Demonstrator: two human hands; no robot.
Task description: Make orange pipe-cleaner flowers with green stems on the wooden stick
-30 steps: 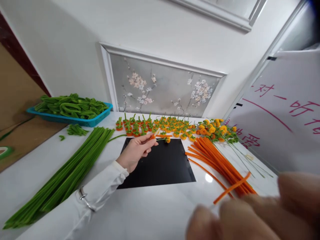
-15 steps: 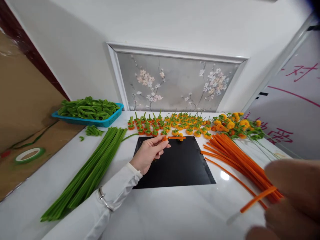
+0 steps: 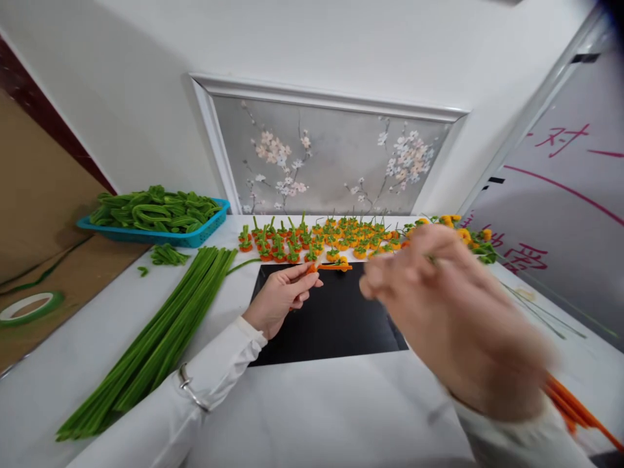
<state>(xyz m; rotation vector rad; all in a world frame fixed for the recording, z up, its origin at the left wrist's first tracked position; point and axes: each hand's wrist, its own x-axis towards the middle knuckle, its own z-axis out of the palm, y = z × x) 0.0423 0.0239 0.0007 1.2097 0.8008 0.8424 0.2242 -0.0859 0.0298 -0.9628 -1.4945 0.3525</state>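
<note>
My left hand (image 3: 287, 292) is closed in a pinch on an orange chenille stem (image 3: 334, 267) above the near side of the flower rows. A short straight end of the stem sticks out to the right; the part between the fingers looks curled and is mostly covered. My right hand (image 3: 448, 312), large and smeared by motion, is raised to the right of the black mat (image 3: 331, 318). Its fingers look curled, but whether anything is in them does not show. It hides much of the orange stem bundle (image 3: 570, 403).
Green chenille stems (image 3: 160, 344) lie in a long bundle at left. Behind them stands a blue basket (image 3: 199, 237) of bent green pieces. Rows of small orange and yellow flower heads (image 3: 341, 240) line the back. Green tape (image 3: 32, 309) lies far left.
My right hand has swung from the lower right edge up and leftward, nearer my left hand. My left hand keeps its pinch on the orange stem. The whole view has shifted slightly.
</note>
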